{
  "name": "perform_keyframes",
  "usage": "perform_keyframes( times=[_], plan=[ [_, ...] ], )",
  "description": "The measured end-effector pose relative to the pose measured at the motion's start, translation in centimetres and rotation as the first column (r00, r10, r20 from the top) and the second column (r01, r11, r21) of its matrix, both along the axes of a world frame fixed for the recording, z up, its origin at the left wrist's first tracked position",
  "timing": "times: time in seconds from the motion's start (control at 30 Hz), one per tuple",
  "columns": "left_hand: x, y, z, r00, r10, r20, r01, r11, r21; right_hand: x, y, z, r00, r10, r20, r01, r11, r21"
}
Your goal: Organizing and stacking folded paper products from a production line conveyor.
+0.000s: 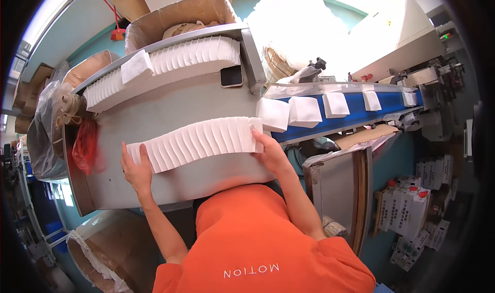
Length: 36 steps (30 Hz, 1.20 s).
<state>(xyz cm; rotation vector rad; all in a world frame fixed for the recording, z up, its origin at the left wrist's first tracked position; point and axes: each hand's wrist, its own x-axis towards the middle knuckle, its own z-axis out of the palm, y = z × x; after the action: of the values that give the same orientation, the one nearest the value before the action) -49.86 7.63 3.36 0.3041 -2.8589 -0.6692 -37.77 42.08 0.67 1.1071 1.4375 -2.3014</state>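
A long row of folded white paper napkins (198, 141), stood on edge side by side, lies across the near part of the metal table (170, 99). My left hand (136, 169) presses on its left end, thumb and fingers around the end stack. At the other end my right hand (269, 153) grips the last napkins, fingers on top. Between them the row bows slightly upward in the middle. Just past my right hand, a white napkin stack (273, 115) sits where the blue conveyor belt (356, 110) meets the table.
A second napkin row (198, 53) lines the table's far edge, with one stack (137, 67) tilted on it. Beside it lies a black phone (231, 77). More stacks sit spaced along the belt. A red plastic bag (84, 146) hangs at the left edge; a cardboard box (118, 246) stands below.
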Motion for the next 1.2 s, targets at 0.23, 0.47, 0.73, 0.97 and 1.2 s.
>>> perform_keyframes(
  times=[0.23, 0.47, 0.73, 0.97, 1.2],
  plan=[
    [-0.1, 0.5, 0.8, 0.999, -0.032, 0.023, 0.032, 0.999, -0.008, 0.5, -0.1, -0.1, 0.971, -0.020, -0.237, 0.041, 0.996, 0.081],
    [-0.1, 0.7, 1.6, 0.992, -0.071, 0.103, 0.060, 0.992, 0.112, 1.4, 2.8, -0.8, 0.967, -0.245, -0.074, 0.242, 0.969, -0.049],
    [0.2, -0.2, 1.1, 0.992, -0.108, 0.061, 0.105, 0.993, 0.056, 1.1, 3.8, -2.6, 0.996, -0.008, -0.084, 0.006, 1.000, -0.031],
    [0.9, 0.7, 0.9, 0.989, -0.125, 0.082, 0.120, 0.990, 0.072, 0.7, 1.6, 0.3, 0.978, -0.064, -0.199, 0.088, 0.990, 0.112],
    [0.9, 0.7, 0.9, 0.993, -0.117, 0.032, 0.116, 0.993, 0.033, -0.2, 0.3, -0.6, 0.991, -0.110, -0.082, 0.098, 0.986, -0.137]
  ],
)
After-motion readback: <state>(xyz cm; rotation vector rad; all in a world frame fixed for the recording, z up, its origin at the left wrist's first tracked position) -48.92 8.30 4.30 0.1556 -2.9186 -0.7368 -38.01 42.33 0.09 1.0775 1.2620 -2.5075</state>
